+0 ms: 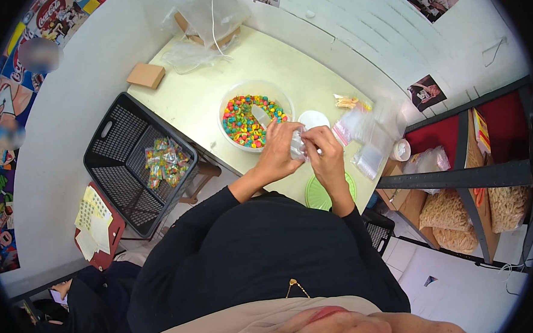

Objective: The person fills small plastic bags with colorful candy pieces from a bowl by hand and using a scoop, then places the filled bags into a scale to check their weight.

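Both hands are raised at the near side of the white bowl of multicoloured snack pieces, which has a translucent scoop in it. My left hand grips a small clear plastic bag. My right hand has its fingers closed at the bag's top edge, facing my left. Behind them lies a round white lid. A green round lid is below my right hand. Clear empty bags and a small bundle of pale items lie at the table's right.
A black crate holding filled bags stands left of the table, near papers and a cardboard box. Plastic sheeting lies at the back. Shelves with snack sacks stand right. Another person is at lower left.
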A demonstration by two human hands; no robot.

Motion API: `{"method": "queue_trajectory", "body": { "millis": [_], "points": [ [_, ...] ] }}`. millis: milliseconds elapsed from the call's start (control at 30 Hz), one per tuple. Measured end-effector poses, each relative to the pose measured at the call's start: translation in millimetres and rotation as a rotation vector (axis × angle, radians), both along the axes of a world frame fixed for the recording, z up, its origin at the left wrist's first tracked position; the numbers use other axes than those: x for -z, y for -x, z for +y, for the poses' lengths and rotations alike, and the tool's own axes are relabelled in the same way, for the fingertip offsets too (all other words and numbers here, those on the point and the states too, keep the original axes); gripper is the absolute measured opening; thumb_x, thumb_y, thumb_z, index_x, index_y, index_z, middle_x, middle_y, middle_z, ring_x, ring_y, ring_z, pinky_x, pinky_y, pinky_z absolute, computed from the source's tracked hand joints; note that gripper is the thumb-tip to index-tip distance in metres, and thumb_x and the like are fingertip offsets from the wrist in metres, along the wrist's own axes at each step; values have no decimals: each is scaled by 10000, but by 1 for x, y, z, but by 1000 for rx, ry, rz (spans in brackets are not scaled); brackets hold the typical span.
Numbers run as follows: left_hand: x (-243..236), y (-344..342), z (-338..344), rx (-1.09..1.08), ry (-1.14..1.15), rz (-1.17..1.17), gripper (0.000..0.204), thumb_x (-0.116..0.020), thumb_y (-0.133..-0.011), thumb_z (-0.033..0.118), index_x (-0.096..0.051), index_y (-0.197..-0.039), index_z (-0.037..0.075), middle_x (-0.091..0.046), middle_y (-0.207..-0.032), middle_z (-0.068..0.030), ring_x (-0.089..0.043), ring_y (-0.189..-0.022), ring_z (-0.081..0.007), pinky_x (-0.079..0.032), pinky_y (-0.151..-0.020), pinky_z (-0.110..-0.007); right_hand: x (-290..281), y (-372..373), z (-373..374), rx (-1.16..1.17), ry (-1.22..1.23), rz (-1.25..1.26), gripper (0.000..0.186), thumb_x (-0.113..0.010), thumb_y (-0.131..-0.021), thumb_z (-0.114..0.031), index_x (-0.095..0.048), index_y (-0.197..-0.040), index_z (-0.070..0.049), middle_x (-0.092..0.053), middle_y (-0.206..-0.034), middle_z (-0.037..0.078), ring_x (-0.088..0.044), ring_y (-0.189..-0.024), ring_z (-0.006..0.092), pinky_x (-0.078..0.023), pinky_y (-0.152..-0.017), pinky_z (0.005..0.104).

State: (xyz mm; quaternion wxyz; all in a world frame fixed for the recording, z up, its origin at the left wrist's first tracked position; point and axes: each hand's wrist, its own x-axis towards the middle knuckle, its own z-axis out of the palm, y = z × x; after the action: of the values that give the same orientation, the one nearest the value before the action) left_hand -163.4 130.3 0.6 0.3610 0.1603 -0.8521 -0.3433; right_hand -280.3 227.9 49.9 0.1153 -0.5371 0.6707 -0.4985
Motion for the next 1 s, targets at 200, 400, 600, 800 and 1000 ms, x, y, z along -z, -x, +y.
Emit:
{"method": "queue_trajectory", "body": {
  "millis": [200,400,600,800,1000],
  "points": [
    [-4,-26,-28,-143,-119,41,503,-756,-738,108,-534,-1184,33,-619,-1054,-154,-600,-1065,-351,-302,-1103,-550,-20,-19,-45,-63,15,122,127,-596,-898,30,-633,-1013,-6,-619,-898,148,-671,-775,333,-523,-651,408],
    [-2,-60,-64,-147,-68,-161,646,-834,-691,198,-528,-1241,49,-631,-1120,-131,-590,-1121,-331,-305,-1106,-520,-14,-25,-75,-202,-92,208,163,-616,-867,29,-653,-1020,-12,-598,-963,135,-646,-770,308,-519,-683,398],
    [-28,-67,-79,-116,-69,-133,865,-890,-637,309,-450,-1342,71,-565,-1281,-128,-511,-1251,-341,-264,-1121,-555,-20,-29,-93,-206,-180,211,191,-692,-824,-18,-668,-1013,-2,-587,-984,130,-636,-773,257,-515,-689,382],
    [-10,-50,-92,-89,10,-90,672,-842,-708,232,-488,-1253,60,-577,-1220,-116,-543,-1190,-331,-247,-1122,-586,-13,-33,-108,-158,-141,265,204,-747,-799,-72,-684,-973,14,-593,-982,127,-624,-756,262,-517,-688,372],
    [-4,-48,-117,-96,-22,-45,495,-820,-743,133,-529,-1126,18,-601,-1044,-136,-587,-1058,-345,-407,-1027,-484,-10,-34,-122,-139,-98,-173,196,-688,-883,-84,-606,-1027,22,-603,-1005,133,-661,-825,294,-521,-722,381]
  ]
}}
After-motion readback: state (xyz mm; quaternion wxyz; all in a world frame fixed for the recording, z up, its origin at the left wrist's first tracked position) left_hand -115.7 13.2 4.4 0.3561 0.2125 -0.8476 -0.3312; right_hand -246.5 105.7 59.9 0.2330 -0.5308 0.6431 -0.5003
